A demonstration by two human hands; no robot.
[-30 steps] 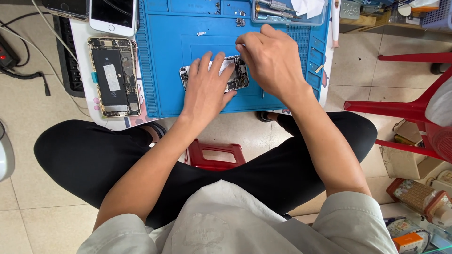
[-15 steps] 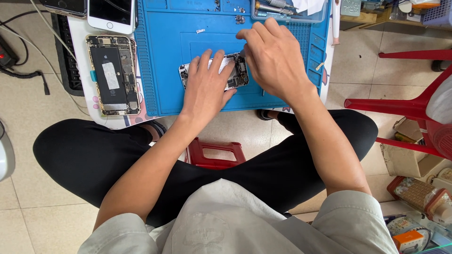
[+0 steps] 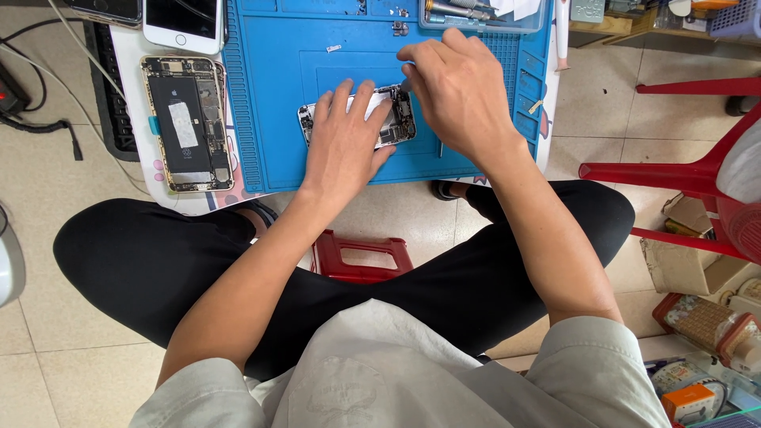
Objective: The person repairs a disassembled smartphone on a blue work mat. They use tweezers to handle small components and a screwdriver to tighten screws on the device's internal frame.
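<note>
- Left hand laid flat, fingers spread, over an opened phone on the blue work mat; pressed down on it rather than curled around it.
- Right hand bunched just beside the phone's right end, fingertips pinched around a thin dark tool tip; rest of the tool hidden under the fingers, so kind impossible to tell.
- Phone set lying lengthwise near the middle of the mat, insides facing up, mostly covered by the left hand; only its right end and a sliver of its left end visible.
- Second opened phone placed left of the mat on the white table edge, battery and boards exposed, well apart from both hands.
- White phone with a dark screen found above that one, at the top edge of the view.
- Small metal parts scattered on the mat's upper strip, and a tray of tools seen at the mat's top right.
- Red plastic stool seen on the tiled floor between the crossed legs.
- Red chair stood to the right, boxes and clutter beneath and beside it.
</note>
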